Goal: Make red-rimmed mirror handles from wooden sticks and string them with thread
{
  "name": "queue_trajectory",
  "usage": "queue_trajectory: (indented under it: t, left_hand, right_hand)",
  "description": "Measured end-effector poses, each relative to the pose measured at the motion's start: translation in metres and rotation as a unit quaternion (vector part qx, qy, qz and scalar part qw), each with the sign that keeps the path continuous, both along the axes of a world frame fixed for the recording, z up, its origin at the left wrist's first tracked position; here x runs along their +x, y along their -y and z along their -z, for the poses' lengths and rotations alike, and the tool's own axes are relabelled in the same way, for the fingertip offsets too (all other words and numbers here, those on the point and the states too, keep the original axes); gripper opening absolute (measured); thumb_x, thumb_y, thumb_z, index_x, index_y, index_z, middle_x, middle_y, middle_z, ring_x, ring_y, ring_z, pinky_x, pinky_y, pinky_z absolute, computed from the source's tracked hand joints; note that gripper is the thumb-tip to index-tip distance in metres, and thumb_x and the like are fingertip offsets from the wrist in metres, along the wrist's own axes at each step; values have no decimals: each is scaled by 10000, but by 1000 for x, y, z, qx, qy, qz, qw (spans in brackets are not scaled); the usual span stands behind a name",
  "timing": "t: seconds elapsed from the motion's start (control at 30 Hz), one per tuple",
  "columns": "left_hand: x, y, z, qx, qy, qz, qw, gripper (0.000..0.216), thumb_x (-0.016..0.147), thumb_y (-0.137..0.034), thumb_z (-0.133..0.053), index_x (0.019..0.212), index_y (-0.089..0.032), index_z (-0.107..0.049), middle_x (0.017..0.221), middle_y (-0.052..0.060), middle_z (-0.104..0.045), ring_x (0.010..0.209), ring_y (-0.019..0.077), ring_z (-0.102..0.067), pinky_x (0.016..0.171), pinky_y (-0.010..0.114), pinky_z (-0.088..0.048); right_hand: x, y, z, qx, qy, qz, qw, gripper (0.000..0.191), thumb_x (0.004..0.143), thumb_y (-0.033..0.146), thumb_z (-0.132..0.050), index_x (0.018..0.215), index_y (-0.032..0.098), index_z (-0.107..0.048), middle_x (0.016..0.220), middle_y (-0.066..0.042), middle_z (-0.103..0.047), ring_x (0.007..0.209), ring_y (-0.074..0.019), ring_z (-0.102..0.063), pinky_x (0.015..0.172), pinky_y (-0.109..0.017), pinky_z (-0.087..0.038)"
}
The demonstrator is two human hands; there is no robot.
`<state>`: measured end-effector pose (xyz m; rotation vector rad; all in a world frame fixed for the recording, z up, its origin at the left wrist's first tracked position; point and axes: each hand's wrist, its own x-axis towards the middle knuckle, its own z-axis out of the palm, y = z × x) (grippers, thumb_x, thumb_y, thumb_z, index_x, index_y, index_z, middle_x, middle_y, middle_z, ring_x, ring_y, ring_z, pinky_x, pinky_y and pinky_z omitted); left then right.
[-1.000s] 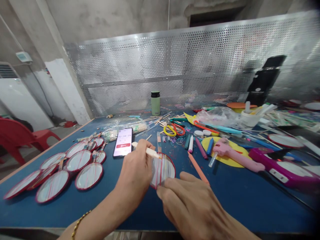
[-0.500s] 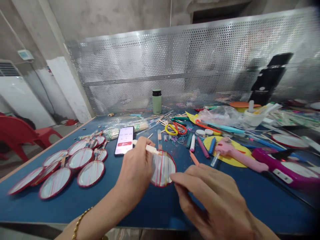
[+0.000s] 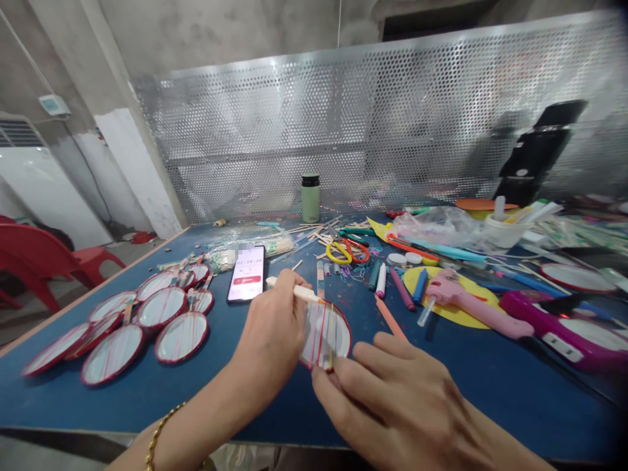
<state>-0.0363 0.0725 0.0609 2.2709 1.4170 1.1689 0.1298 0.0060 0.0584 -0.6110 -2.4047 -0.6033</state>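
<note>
At centre, left hand point(image 3: 275, 327) pinches pen point(image 3: 307, 294); right hand point(image 3: 392, 386) nips disc point(image 3: 341, 335) at bottom; slack there could skew its stripes point(image 3: 320, 340).

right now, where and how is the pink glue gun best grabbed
Grip the pink glue gun by its handle, probably best with the right hand from above on the near side: it lies on a yellow disc, handle stretching right past the disc's edge, away from the clear rod.

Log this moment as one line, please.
left hand: holds pen at far edge of disc | right hand: at disc's near edge | nearby: phone, scissors
</note>
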Motion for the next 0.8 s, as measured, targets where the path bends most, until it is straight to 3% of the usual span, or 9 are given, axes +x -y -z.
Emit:
queue_trajectory:
  t: [0.17,0.47,0.63,0.8]
  left_hand:
    - [1,1,0,-15,-7,14,1000,170,931,-220,-355,814,-226,-479,624,-26,-550,552,156,-494,532,247,-299]
    - [1,1,1,-33,-4,36,999,175,930,-204,-355,796,-223,-466,601,-46,-491,523,138,-424,522,244,-275]
    - [1,1,1,-37,1,41,998,181,943,-221,-352,801,-224,-464,598,-53,-484,521,132,-414,516,240,-269]
    - [2,2,0,-40,10,43,998,188,945,-221,-343,796,-225,-457,601,-55,-475,528,130,-412,521,240,-270]
  right_hand:
    - [8,4,-3,39,98,-2,994,275,952,121,-405,959,176,-674,840,-33,-673,650,-139,-546,563,-330,-350]
    - [14,-1,-4,75,182,-19,980,364,955,152,-320,978,196,-680,896,-27,-630,622,-148,-488,529,-350,-363]
    - [15,2,4,67,187,46,979,397,949,118,-298,1035,208,-675,954,-32,-619,664,-168,-487,584,-363,-376]
    - [20,-4,-1,95,214,-22,972,374,950,148,-322,1064,171,-678,945,-45,-616,631,-158,-456,525,-340,-347]
